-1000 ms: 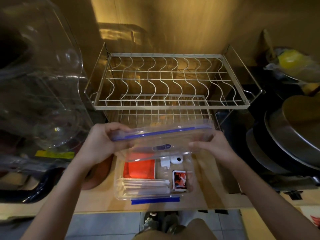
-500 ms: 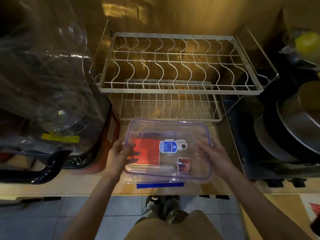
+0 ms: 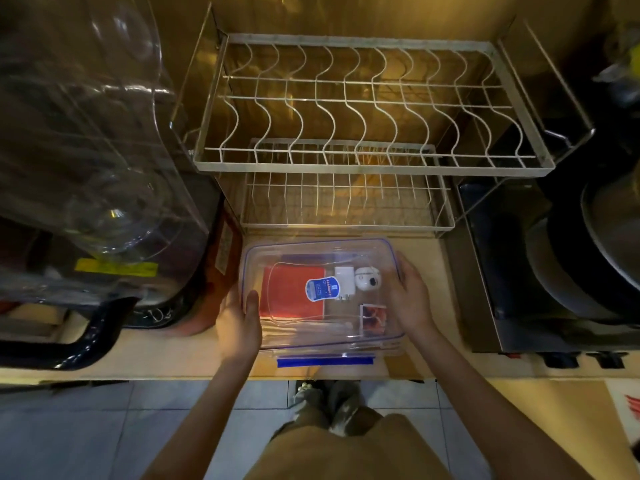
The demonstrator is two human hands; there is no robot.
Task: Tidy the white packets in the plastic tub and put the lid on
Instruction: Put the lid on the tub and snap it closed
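Observation:
A clear plastic tub (image 3: 391, 344) sits on the wooden counter near its front edge. The clear lid (image 3: 311, 251) with a blue seal and a blue-and-white label lies flat over it. My left hand (image 3: 239, 323) presses on the lid's left edge, thumb on top. My right hand (image 3: 410, 296) holds the lid's right edge. Through the lid I see white packets (image 3: 304, 330) along the front, an orange-red pack (image 3: 291, 296), a white plug (image 3: 344, 277), a small white round case (image 3: 367, 278) and a small printed sachet (image 3: 373, 315).
A wire dish rack (image 3: 346, 161) stands just behind the tub. A large clear container (image 3: 86, 150) and a black handle (image 3: 69, 344) fill the left. A stove with stacked pans (image 3: 588, 265) sits right. A blue tape strip (image 3: 325, 361) marks the counter edge.
The lid was held tilted above the tub; it has come down and now lies flat on the tub, with both hands shifted to its side edges.

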